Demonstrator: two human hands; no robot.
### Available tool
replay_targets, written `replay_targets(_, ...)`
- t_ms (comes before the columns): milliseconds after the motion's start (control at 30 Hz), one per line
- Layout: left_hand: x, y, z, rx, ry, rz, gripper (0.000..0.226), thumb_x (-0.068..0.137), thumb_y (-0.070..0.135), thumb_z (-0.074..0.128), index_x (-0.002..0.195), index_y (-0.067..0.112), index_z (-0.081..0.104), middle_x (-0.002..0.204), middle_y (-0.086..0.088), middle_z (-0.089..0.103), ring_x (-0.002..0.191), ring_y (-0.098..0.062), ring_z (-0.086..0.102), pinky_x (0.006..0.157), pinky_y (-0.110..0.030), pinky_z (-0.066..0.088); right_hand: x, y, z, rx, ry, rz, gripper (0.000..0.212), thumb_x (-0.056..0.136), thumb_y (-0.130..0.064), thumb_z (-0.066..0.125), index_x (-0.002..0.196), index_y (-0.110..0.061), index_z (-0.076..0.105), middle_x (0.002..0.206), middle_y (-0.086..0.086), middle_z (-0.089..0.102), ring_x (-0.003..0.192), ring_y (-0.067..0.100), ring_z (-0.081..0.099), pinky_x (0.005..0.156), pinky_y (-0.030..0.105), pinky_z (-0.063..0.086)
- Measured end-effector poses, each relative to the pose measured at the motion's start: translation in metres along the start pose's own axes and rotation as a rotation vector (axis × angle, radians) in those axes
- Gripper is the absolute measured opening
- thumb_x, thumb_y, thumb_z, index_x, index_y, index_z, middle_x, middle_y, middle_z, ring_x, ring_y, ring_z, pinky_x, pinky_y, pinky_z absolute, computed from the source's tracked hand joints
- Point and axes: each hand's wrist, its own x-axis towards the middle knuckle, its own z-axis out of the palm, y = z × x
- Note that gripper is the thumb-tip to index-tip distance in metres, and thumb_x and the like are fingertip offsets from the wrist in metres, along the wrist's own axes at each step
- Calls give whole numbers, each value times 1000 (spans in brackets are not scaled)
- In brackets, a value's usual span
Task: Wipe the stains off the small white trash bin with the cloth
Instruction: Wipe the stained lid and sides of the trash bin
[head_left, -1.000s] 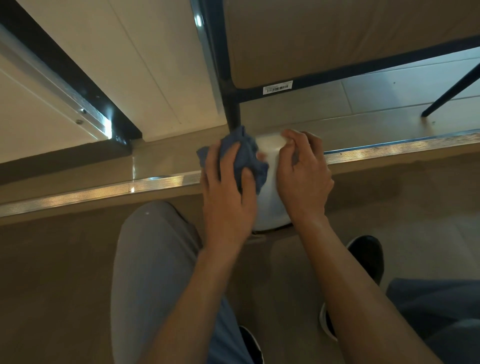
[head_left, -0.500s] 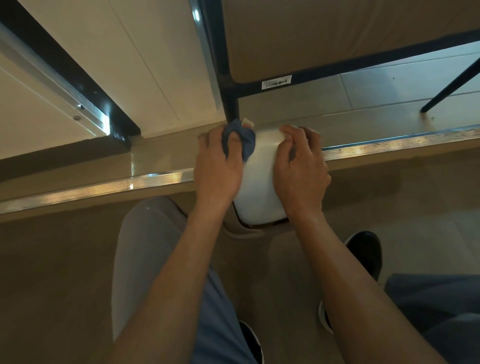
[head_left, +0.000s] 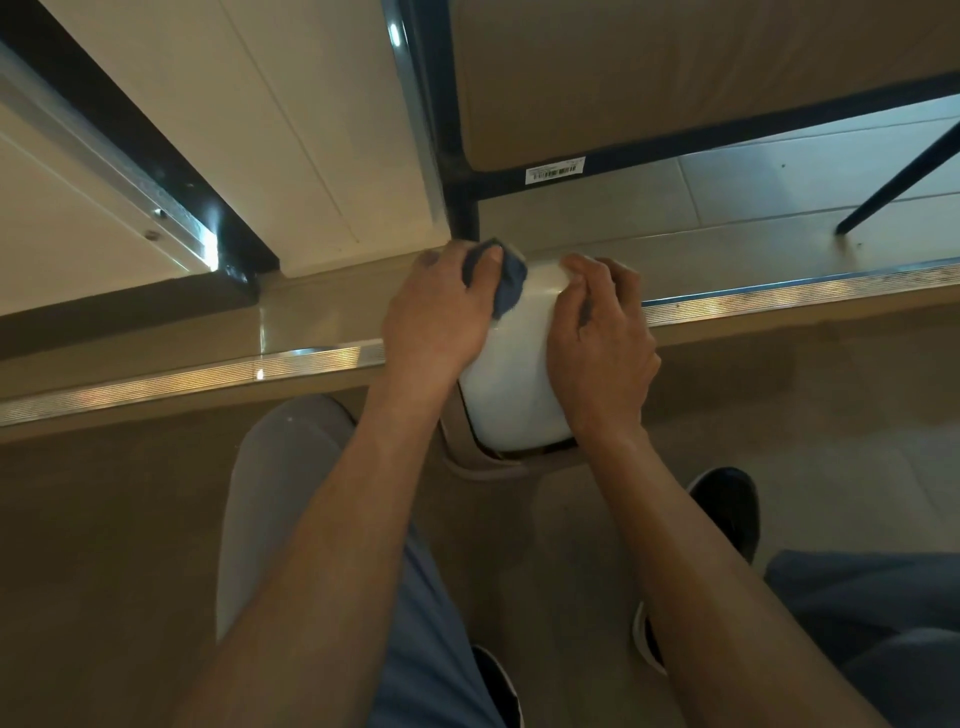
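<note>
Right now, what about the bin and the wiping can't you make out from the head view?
- Stains: none can be told on the bin; the picture is dim, and both hands cover its sides.
- Most of the cloth: hidden under the left hand.
- Bin's far side and the right hand fingertips: behind the bin's top edge.
- Bin's base: hidden by its own body.

Home interior, tiled floor (head_left: 779, 192), sliding-door track (head_left: 171, 208)

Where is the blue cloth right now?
In the head view, upper centre: the left hand presses the blue cloth against the white bin's far left edge.
</note>
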Motion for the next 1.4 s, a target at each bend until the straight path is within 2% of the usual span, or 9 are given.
replay_targets(100, -41, -4, 7, -18, 80, 168, 43, 106, 46, 43, 143, 26, 52, 149, -6, 47, 135, -32, 44, 112, -48, 39, -1, -1, 0, -6, 3, 1, 30, 106, -35, 38, 130, -33, 57, 139, -7, 50, 114, 21, 61, 81, 42, 55)
replay_targets(200, -99, -18, 22, -95, 143, 204, 46, 106, 38, 50, 151, 31, 40, 167, 1, 23, 153, -25, 23, 120, -39, 28, -1, -1, -1, 3, 4, -17, 30, 106, -34, 39, 129, -32, 58, 139, -5, 51, 112, 23, 61, 78, 47, 57)
replay_targets(300, -103, -23, 22, -165, 136, 155, 45, 105, 38, 50, 149, 29, 42, 167, 1, 21, 152, -20, 24, 117, -32, 29, -1, 0, -1, -8, 2, -26, 31, 106, -34, 39, 130, -31, 58, 140, -3, 51, 112, 24, 62, 79, 48, 58)
replay_targets(500, -9, -1, 3, -81, 58, 11, 40, 103, 42, 46, 137, 26, 57, 136, -10, 56, 122, -31, 56, 97, -36, 44, 1, -2, -1, -36, -1, -6, 29, 106, -33, 39, 130, -32, 56, 139, -6, 51, 115, 22, 60, 82, 46, 55)
replay_targets(767, -120, -24, 36, -76, 197, 185, 47, 106, 34, 51, 151, 30, 39, 168, -2, 20, 154, -24, 20, 121, -39, 28, 0, -1, -2, -32, -4, -35, 30, 107, -32, 39, 130, -27, 58, 140, -1, 51, 111, 24, 62, 77, 49, 58)
replay_targets(1033, -13, -6, 1, -309, 106, -101, 37, 102, 36, 48, 134, 21, 59, 133, -7, 58, 122, -23, 55, 102, -37, 44, 0, -3, -1, -28, 9, 2, 30, 105, -35, 38, 130, -33, 56, 139, -7, 50, 114, 23, 60, 83, 44, 53)
replay_targets(1200, -79, -9, 18, -359, 249, 27, 49, 108, 35, 45, 154, 21, 37, 157, -6, 34, 131, 1, 37, 101, -1, 30, -3, -6, -2, -22, 10, 4, 30, 106, -34, 38, 131, -33, 55, 140, -5, 50, 112, 26, 62, 82, 46, 55)
replay_targets(1300, -115, -10, 29, -346, 221, -18, 55, 107, 42, 43, 159, 33, 24, 168, 4, 12, 149, -11, 28, 108, -19, 37, -3, -4, -3, -25, 13, -15, 31, 106, -33, 39, 130, -29, 56, 139, -2, 51, 110, 27, 63, 80, 49, 57)
replay_targets(1400, -85, -10, 17, -333, 211, 21, 48, 105, 37, 47, 150, 24, 41, 160, -4, 29, 139, -15, 41, 101, -17, 40, -4, -2, -1, -27, 20, -43, 30, 106, -33, 40, 130, -28, 57, 138, -2, 51, 109, 25, 63, 78, 42, 55)
